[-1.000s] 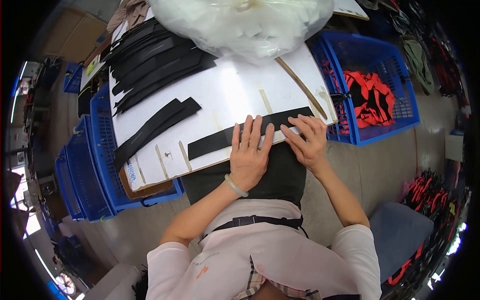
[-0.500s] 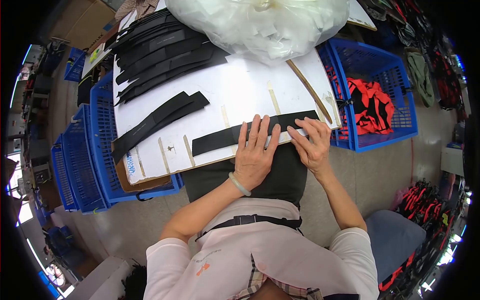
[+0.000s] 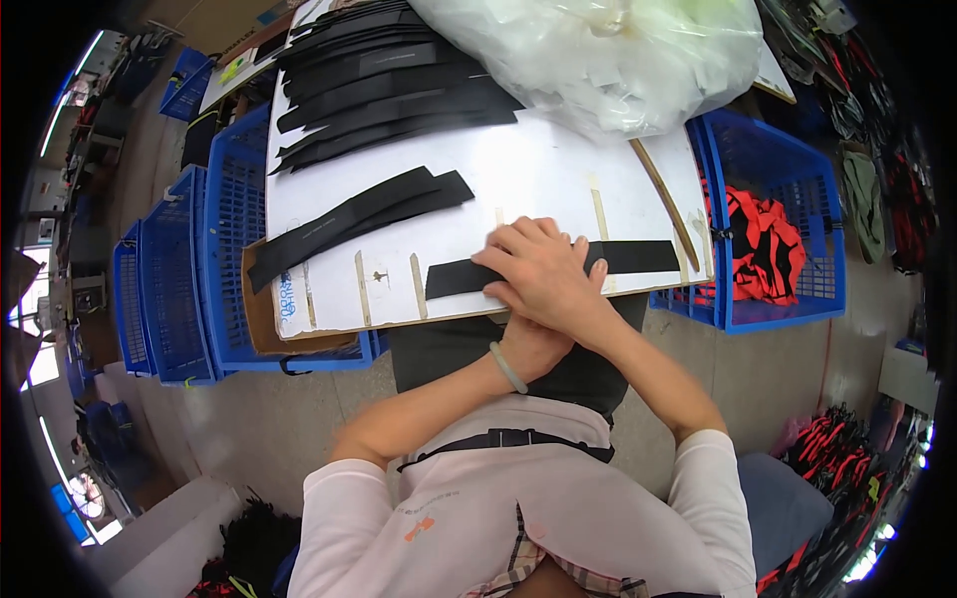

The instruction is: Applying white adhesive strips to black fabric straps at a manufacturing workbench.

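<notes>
At 9 o'clock, blue crates [image 3: 227, 189] stand in a row; a cardboard box [image 3: 261, 317] sits at the left edge of the desk [image 3: 533, 164]. Their contents cannot be made out. At 1 o'clock, a translucent bag [image 3: 598, 70] on the desk contains white material. Between 2 and 3 o'clock, a single crate [image 3: 778, 318] contains red-and-black fabric pieces [image 3: 766, 249]. The left hand [image 3: 536, 344] is mostly covered; fingertips protrude, but its grip cannot be determined. The right hand [image 3: 548, 279] rests across it, released, fingers parted. The black strip [image 3: 638, 257] passes beneath the crossed hands, its ends projecting at 9 and 3 o'clock.
</notes>
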`<state>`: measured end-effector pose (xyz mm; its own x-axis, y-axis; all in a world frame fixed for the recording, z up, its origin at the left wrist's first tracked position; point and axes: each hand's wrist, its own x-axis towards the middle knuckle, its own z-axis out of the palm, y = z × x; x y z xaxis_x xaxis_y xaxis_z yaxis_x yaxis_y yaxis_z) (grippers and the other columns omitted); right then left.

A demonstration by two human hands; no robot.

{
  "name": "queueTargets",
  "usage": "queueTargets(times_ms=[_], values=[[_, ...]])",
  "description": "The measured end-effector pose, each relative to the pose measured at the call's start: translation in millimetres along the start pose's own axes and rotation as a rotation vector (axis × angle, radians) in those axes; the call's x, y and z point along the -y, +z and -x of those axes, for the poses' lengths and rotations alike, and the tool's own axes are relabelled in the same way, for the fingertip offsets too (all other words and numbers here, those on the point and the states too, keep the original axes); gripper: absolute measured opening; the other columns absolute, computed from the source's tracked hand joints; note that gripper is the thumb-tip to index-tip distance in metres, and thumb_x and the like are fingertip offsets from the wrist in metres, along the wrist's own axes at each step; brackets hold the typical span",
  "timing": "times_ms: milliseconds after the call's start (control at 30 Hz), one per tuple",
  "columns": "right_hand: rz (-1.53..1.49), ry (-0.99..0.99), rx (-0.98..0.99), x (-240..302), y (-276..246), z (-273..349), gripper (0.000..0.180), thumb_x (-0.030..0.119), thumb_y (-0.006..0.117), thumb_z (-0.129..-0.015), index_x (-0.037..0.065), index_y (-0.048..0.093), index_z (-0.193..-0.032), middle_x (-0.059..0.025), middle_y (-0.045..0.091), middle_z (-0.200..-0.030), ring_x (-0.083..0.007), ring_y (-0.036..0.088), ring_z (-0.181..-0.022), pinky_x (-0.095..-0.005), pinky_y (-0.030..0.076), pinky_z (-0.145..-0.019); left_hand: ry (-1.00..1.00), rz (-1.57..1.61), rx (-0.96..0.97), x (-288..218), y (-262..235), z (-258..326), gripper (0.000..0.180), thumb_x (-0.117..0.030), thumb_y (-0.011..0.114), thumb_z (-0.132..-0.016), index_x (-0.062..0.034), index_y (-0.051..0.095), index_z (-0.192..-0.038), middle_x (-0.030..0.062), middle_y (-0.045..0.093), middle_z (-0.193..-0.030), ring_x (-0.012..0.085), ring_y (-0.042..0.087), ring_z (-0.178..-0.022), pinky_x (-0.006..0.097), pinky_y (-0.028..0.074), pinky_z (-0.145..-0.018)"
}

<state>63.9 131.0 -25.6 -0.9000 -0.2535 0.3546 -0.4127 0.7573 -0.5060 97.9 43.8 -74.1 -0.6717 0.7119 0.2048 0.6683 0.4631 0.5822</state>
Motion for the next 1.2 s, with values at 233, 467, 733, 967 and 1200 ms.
queueTargets(times_ms=[233, 467, 733, 967, 1200], values=[[-0.167, 0.096, 0.154, -11, 24, -29, 0.013, 0.011, 0.076, -0.065, 0.007, 0.065, -0.069, -0.0062, 0.062, -0.07, -0.0235, 0.055, -0.072, -0.0345, 0.037, -0.073, 0.156, -0.29, -0.076, -1, -7, -5, 0.05, -0.017, 0.045, -0.091, -0.0126, 0.044, -0.141, 0.0166, 0.036, -0.148, 0.0347, 0.033, -0.139, 0.052, 0.024, -0.112], [-0.22, 0.196, 0.145, -7, 32, -31, 0.017, 0.014, 0.077, -0.064, 0.005, 0.063, -0.065, -0.0033, 0.059, -0.066, -0.0198, 0.052, -0.069, -0.0326, 0.035, -0.074, 0.18, -0.279, -0.061, 5, -5, -6, 0.05, -0.02, 0.046, -0.091, -0.0103, 0.043, -0.14, 0.0195, 0.037, -0.147, 0.0373, 0.033, -0.138, 0.055, 0.026, -0.11], [-0.237, 0.238, 0.113, -5, 34, -34, 0.017, 0.016, 0.078, -0.063, 0.008, 0.064, -0.061, -0.0036, 0.06, -0.064, -0.021, 0.055, -0.071, -0.0343, 0.035, -0.075, 0.204, -0.333, -0.043, 5, -9, -6, 0.049, -0.02, 0.045, -0.09, -0.0094, 0.044, -0.138, 0.0205, 0.038, -0.146, 0.0385, 0.034, -0.137, 0.055, 0.027, -0.109], [-0.219, 0.204, 0.099, -4, 46, -30, 0.02, 0.021, 0.081, -0.06, 0.013, 0.063, -0.06, -0.0006, 0.061, -0.067, -0.0204, 0.059, -0.075, -0.0355, 0.039, -0.079, 0.187, -0.382, 0.054, 2, -13, 1, 0.053, -0.025, 0.042, -0.092, -0.011, 0.039, -0.144, 0.0213, 0.03, -0.151, 0.0386, 0.027, -0.141, 0.053, 0.022, -0.113], [-0.187, 0.261, 0.106, -8, 35, -25, 0.015, 0.016, 0.078, -0.062, 0.01, 0.065, -0.062, -0.0016, 0.061, -0.066, -0.0193, 0.059, -0.072, -0.0334, 0.039, -0.078, 0.235, -0.265, 0.021, -1, -6, -8, 0.054, -0.02, 0.052, -0.088, -0.011, 0.042, -0.141, 0.0209, 0.032, -0.149, 0.0396, 0.027, -0.14, 0.055, 0.025, -0.111]])
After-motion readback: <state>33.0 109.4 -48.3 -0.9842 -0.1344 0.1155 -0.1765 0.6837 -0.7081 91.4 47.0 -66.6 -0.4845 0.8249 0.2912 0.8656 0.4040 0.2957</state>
